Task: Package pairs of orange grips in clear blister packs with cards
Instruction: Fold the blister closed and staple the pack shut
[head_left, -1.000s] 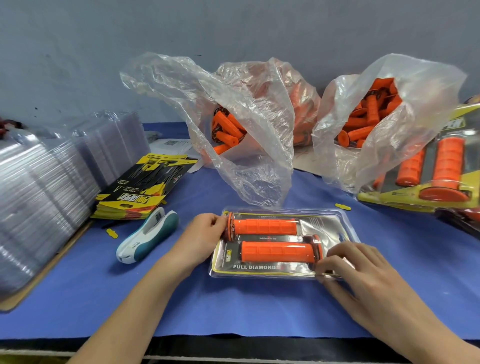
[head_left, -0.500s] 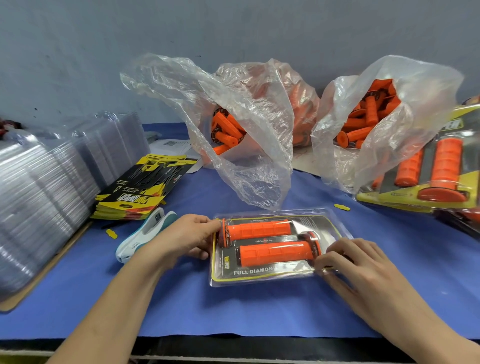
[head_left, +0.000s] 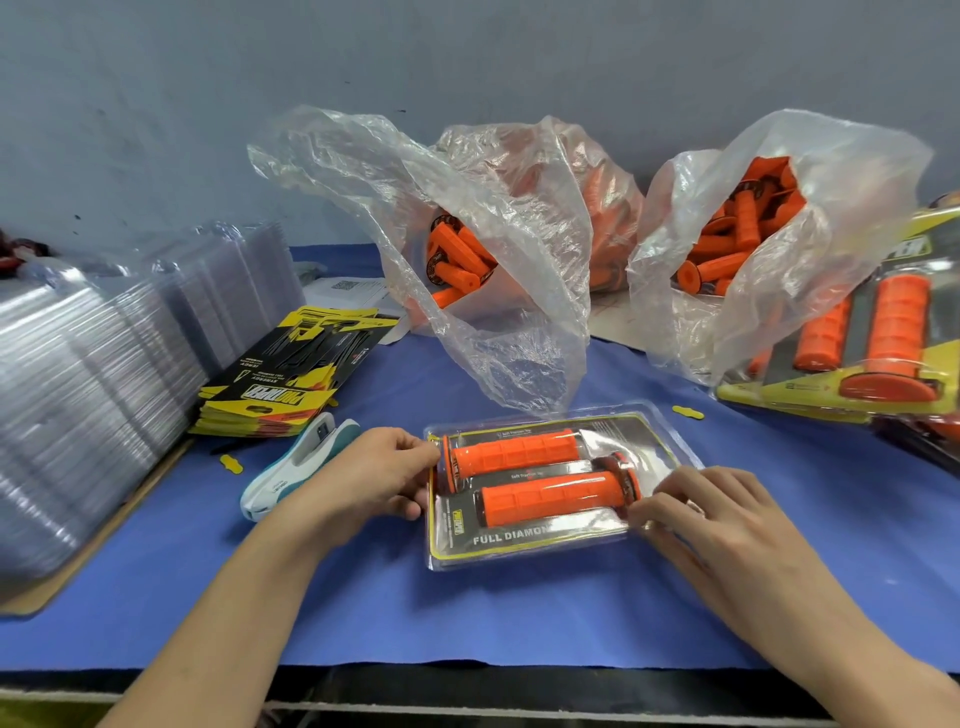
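Observation:
A clear blister pack (head_left: 524, 545) lies on the blue table in front of me, slightly turned. Inside it sit two orange grips (head_left: 550, 498) over a black and yellow card reading FULL DIAMOND. My left hand (head_left: 371, 475) pinches the pack's left edge with curled fingers. My right hand (head_left: 696, 506) holds the pack's right end, fingertips curled onto the plastic by the lower grip's flange.
Two clear bags of loose orange grips (head_left: 457, 260) (head_left: 737, 239) stand behind. Stacks of empty blister shells (head_left: 88, 374) and a pile of cards (head_left: 291, 384) are at the left, with a white and teal stapler (head_left: 296, 470). Finished packs (head_left: 872, 353) lie at the right.
The pack has shifted slightly left and rotated a little counterclockwise between my hands. My left hand moved from resting against the left end to pinching its edge.

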